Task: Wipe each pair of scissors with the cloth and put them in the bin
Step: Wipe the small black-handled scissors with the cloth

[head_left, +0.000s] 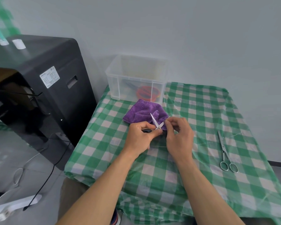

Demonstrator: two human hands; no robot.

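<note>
A table under a green-and-white checked plastic cover point(201, 111) stands against a pale grey wall, with a black machine point(55, 95) to its left. Both forearms reach forward over the table. The left hand point(139, 137) curls its fingers round the handle of the small black-handled scissors point(156, 123), whose blades are spread over the purple woven cloth point(141, 113). The right hand point(178, 135) pinches one blade's end between thumb and forefinger. The clear plastic bin point(136, 75) stands just behind the cloth, with scissors inside. Long all-metal scissors point(224, 151) lie well apart at the right.
</note>
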